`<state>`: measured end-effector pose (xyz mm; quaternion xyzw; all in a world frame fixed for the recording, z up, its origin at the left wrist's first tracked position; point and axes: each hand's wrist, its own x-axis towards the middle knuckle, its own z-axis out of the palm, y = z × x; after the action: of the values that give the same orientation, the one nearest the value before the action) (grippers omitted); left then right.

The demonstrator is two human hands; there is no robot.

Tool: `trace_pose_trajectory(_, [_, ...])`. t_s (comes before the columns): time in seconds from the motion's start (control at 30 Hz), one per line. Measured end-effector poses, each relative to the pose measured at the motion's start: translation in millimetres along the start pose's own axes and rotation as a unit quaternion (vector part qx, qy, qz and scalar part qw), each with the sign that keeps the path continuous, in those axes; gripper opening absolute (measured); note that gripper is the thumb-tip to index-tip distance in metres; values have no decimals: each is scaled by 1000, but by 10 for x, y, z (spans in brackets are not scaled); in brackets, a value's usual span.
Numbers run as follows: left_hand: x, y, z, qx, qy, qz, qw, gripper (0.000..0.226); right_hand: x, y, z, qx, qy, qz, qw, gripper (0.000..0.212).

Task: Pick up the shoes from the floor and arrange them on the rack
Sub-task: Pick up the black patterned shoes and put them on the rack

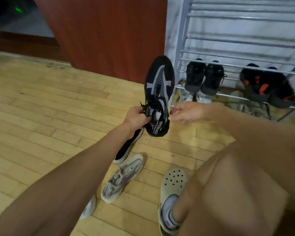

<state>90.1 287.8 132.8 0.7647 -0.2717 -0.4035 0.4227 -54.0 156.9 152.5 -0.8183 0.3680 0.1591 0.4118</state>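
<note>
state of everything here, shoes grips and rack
black sneaker: lifted, held at the laces by left grip
right grip: open, beside the sneaker, holding nothing
second black shoe: on floor
grey sneaker: on floor
rack: holds two dark pairs
clog: worn on foot

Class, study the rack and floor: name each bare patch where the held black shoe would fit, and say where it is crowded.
Free: the upper rack bars above the grey pair; the narrow gap between that pair and the black-red pair. Crowded: beneath them, pale shoes; the floor round the grey sneaker.
</note>
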Motion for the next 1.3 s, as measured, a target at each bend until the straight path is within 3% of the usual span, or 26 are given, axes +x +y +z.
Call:
trace_pose_trajectory(0.17, [-123, 766, 705, 51, -58, 75, 994, 34, -601, 486, -520, 51, 102, 11, 993, 24])
trace_pose_trajectory(0.37, [-296, 1521, 1807, 118, -98, 155, 976, 30, -1682, 1507, -1020, 100, 212, 49, 971, 29])
trace_pose_trajectory(0.43, [-376, 1675, 2232, 136, -112, 181, 967, 32, -2107, 2008, -1109, 143, 240, 99, 955, 19])
trace_pose_trajectory(0.5, [-512, 1789, 2643, 155, -139, 201, 957, 34, -2551, 2503, -1120, 200, 261, 162, 930, 24])
trace_pose_trajectory(0.73, [-989, 1807, 3818, 213, -228, 228, 922, 34, -3632, 3777, -583, 245, 295, 304, 872, 26])
trace_pose_trajectory(1.0, [-1277, 1101, 4566, 239, -307, 146, 910, 27, -3696, 4571, 662, 308, 250, 425, 814, 34])
trace_pose_trajectory(1.17, [-1222, 624, 4588, 232, -322, 54, 916, 28, -3488, 4896, 1602, 391, 271, 519, 710, 39])
trace_pose_trajectory(1.23, [-1176, 537, 4574, 227, -318, 39, 919, 26, -3334, 4872, 1927, 475, 278, 526, 649, 46])
trace_pose_trajectory(1.3, [-1161, 509, 4579, 219, -325, 33, 920, 25, -3160, 4870, 2151, 560, 316, 521, 562, 55])
